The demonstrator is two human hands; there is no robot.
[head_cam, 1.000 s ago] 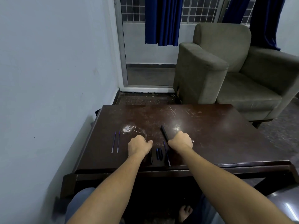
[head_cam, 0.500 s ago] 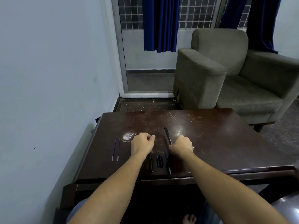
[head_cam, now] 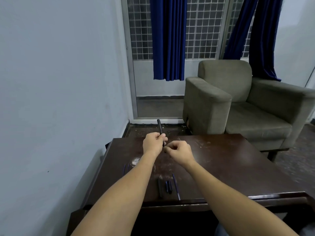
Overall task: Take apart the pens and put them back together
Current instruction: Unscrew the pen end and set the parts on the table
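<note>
A black pen (head_cam: 159, 127) is held up above the dark wooden table (head_cam: 221, 167), its far end pointing away and up. My left hand (head_cam: 153, 143) grips its barrel. My right hand (head_cam: 179, 150) pinches the near end of the same pen, just below the left hand. On the table near the front edge lie a black barrel (head_cam: 160, 187), two small dark caps (head_cam: 168, 186) and a thin blue refill (head_cam: 176, 186). Two more blue refills (head_cam: 126, 168) lie at the left, partly behind my left forearm.
A pale smudge (head_cam: 135, 161) marks the table by my left forearm. A grey wall (head_cam: 59, 99) runs close along the table's left side. An olive armchair (head_cam: 238, 103) stands behind the table on the right, with blue curtains (head_cam: 168, 38) over a barred window behind.
Both hands have lifted off the table. The black pen that lay by my right hand is now held up between both hands. My head has tilted up.
</note>
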